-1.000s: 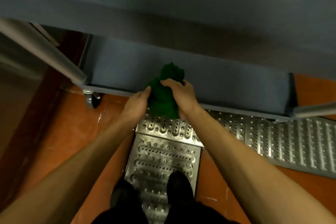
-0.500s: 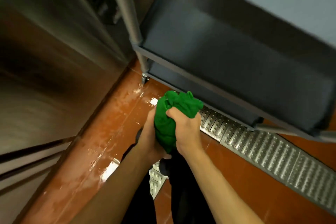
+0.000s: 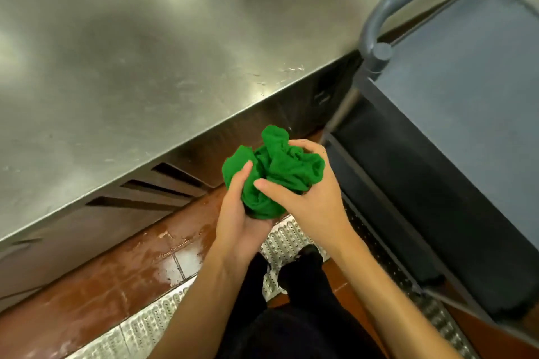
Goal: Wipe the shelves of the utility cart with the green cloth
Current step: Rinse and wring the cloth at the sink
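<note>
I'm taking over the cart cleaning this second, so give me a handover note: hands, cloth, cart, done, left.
Hands: left hand and right hand both grip the bunched green cloth, held in the air.
The utility cart stands to the right, the steel counter to the left; the cloth touches neither.
Done: cannot tell which shelves are wiped.
Left: bring the cloth to the top shelf or lower shelf and wipe.
</note>
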